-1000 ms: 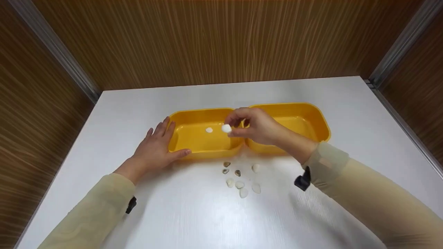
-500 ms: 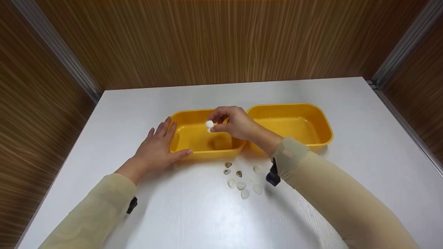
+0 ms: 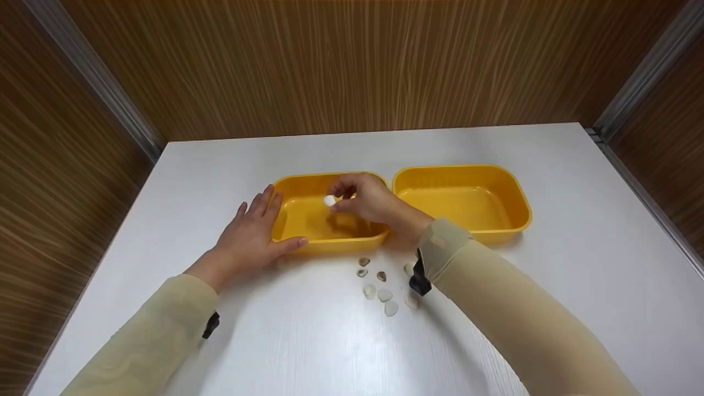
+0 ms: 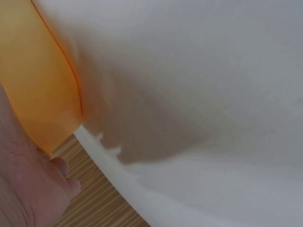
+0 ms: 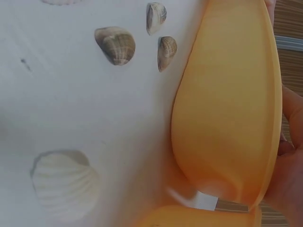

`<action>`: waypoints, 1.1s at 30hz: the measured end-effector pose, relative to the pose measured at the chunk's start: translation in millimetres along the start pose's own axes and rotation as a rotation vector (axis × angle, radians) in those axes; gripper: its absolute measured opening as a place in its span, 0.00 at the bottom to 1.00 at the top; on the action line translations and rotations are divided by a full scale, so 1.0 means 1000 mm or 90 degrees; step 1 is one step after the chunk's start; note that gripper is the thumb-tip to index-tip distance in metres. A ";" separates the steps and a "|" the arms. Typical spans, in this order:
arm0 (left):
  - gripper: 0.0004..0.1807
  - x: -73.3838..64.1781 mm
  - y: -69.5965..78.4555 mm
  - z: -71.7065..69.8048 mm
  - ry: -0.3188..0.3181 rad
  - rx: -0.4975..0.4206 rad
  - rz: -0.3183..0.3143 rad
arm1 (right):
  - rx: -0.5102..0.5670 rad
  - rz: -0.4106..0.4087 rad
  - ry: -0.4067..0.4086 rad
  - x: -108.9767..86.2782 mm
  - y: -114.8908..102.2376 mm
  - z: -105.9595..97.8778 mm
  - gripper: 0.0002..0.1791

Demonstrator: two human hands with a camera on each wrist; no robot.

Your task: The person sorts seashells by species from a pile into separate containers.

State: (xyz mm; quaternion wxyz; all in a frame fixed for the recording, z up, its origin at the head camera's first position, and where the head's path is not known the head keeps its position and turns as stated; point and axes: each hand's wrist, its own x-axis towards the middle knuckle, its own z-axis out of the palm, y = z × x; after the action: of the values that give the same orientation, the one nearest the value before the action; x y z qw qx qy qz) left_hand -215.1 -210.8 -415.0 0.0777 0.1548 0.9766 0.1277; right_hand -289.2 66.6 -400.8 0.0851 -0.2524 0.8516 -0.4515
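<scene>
My right hand (image 3: pixel 366 199) pinches a small white seashell (image 3: pixel 329 200) between thumb and fingertips, over the left yellow container (image 3: pixel 341 246). In the right wrist view, part of that hand (image 5: pixel 291 165) shows past the container's wall (image 5: pixel 227 104); the held shell is hidden there. My left hand (image 3: pixel 250 236) rests on the left end of the same container, fingers spread along its side and thumb on the near rim. In front lie small brown shells (image 5: pixel 116 46) and several pale shells (image 3: pixel 385 295), one of them ribbed (image 5: pixel 66 184).
A second yellow container (image 3: pixel 462 206) stands right beside the first. Both are on a white table (image 3: pixel 308 341), with a wood-grain panel (image 3: pixel 352 66) behind it and similar panels at the sides. My right sleeve (image 3: pixel 495 297) partly covers the rightmost pale shells.
My right hand has moved left with the white shell, from between the containers to over the left one. The white shell lying inside is now out of sight. The left hand stays put.
</scene>
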 end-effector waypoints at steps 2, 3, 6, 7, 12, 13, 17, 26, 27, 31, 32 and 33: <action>0.69 0.000 0.000 -0.001 0.002 0.001 0.001 | -0.015 -0.003 0.002 0.001 0.001 0.000 0.14; 0.69 0.000 0.000 -0.001 0.001 0.002 -0.001 | -0.021 0.001 0.002 0.001 0.001 0.000 0.16; 0.69 0.000 0.000 -0.001 0.001 0.004 -0.004 | -0.026 0.005 0.002 0.000 -0.001 -0.002 0.19; 0.69 0.000 0.000 -0.001 0.002 0.005 -0.004 | -0.023 0.002 0.004 0.000 -0.002 -0.004 0.19; 0.69 0.001 0.000 -0.001 -0.001 0.005 -0.009 | -0.001 -0.024 0.017 -0.007 -0.012 -0.016 0.15; 0.69 0.001 0.000 -0.001 -0.002 0.003 -0.009 | 0.001 -0.029 0.020 -0.010 -0.014 -0.019 0.15; 0.69 0.001 0.000 -0.002 -0.006 -0.001 -0.014 | -0.003 -0.044 0.020 -0.024 -0.026 -0.032 0.14; 0.69 -0.001 -0.003 -0.003 0.000 0.005 -0.007 | 0.005 -0.126 0.021 -0.070 -0.036 -0.059 0.12; 0.69 -0.001 -0.003 -0.003 0.001 0.007 -0.005 | 0.009 -0.132 0.023 -0.075 -0.035 -0.061 0.12; 0.69 0.001 -0.004 -0.003 0.009 0.006 0.004 | 0.024 -0.139 0.021 -0.096 -0.027 -0.067 0.13; 0.69 0.001 -0.004 -0.003 0.011 0.005 0.005 | 0.024 -0.135 0.018 -0.101 -0.024 -0.068 0.13; 0.69 0.001 -0.005 -0.003 0.011 0.005 0.004 | 0.021 -0.132 0.014 -0.106 -0.021 -0.069 0.14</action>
State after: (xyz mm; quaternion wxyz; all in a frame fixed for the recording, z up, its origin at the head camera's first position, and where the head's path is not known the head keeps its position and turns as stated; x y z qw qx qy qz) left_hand -218.1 -215.3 -413.4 0.0683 0.1570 0.9772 0.1256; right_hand -216.3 160.5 -352.8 0.0325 -0.3329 0.8141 -0.4747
